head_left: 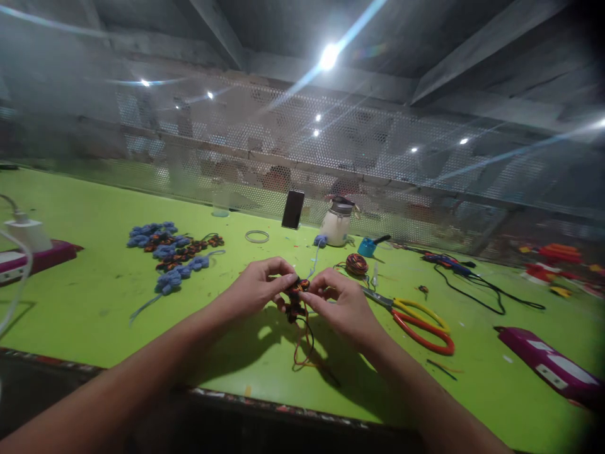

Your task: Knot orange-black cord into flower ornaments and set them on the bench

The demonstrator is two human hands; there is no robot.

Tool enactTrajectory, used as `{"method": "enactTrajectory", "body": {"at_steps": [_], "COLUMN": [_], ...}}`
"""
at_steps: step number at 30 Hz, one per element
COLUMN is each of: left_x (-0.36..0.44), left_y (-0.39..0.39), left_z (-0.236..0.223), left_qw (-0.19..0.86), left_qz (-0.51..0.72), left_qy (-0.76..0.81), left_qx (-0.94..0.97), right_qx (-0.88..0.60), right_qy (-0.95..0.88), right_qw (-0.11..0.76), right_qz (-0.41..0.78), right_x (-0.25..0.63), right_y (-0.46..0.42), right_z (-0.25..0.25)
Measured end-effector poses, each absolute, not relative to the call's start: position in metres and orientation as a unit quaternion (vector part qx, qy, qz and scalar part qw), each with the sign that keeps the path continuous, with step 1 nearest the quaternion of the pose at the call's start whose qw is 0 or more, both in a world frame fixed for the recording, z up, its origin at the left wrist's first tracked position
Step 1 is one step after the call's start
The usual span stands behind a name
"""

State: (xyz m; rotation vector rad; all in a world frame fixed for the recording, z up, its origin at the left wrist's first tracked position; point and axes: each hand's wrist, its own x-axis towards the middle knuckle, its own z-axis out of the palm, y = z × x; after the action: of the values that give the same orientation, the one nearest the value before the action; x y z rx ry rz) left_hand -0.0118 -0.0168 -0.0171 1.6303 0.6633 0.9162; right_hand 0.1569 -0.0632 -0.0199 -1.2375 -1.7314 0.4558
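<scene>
Between my hands, just above the green table, is a small knotted piece of black, red and orange cord (297, 291). My left hand (263, 282) pinches its left side with thumb and fingers. On its right side my right hand (341, 302) grips it, thumb and fingertips together. Loose thin cord ends (302, 350) dangle below the piece. A blue strand rises behind it toward a small blue ball of yarn (320, 241). To the right of my right hand lie scissors (420, 321) with yellow and orange handles.
Blue and dark knotted flowers (165, 252) lie at the left. Farther back are a ring (256, 236), a phone (293, 209), a pale jar (336, 224), a blue container (367, 246) and a wound cord ball (357, 265). Purple power strips (543, 359) flank the table; a perforated screen (265, 151) stands behind.
</scene>
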Motion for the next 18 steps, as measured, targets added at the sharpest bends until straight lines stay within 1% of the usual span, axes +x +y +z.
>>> {"method": "enactTrajectory", "body": {"at_steps": [2, 6, 9, 13, 18], "left_x": [-0.012, -0.012, -0.011, -0.009, -0.005], "left_y": [-0.017, -0.016, -0.015, -0.016, -0.01], "left_z": [-0.017, -0.018, -0.019, -0.019, -0.028], "left_qw": [0.581, 0.638, 0.64, 0.612, 0.608], "left_qz": [0.381, 0.385, 0.403, 0.411, 0.381], "left_qy": [0.276, 0.261, 0.262, 0.29, 0.277], "left_qx": [0.663, 0.613, 0.6, 0.61, 0.639], "right_qx": [-0.491, -0.48, -0.481, -0.5, -0.481], "right_qy": [-0.708, -0.674, -0.662, -0.662, -0.635], "right_qw": [0.464, 0.479, 0.476, 0.465, 0.497], "right_qz": [0.205, 0.293, 0.322, 0.309, 0.343], "right_x": [0.159, 0.164, 0.159, 0.147, 0.143], "right_y": [-0.063, -0.06, -0.059, -0.06, -0.055], "right_z": [-0.019, -0.018, -0.022, -0.029, -0.035]}}
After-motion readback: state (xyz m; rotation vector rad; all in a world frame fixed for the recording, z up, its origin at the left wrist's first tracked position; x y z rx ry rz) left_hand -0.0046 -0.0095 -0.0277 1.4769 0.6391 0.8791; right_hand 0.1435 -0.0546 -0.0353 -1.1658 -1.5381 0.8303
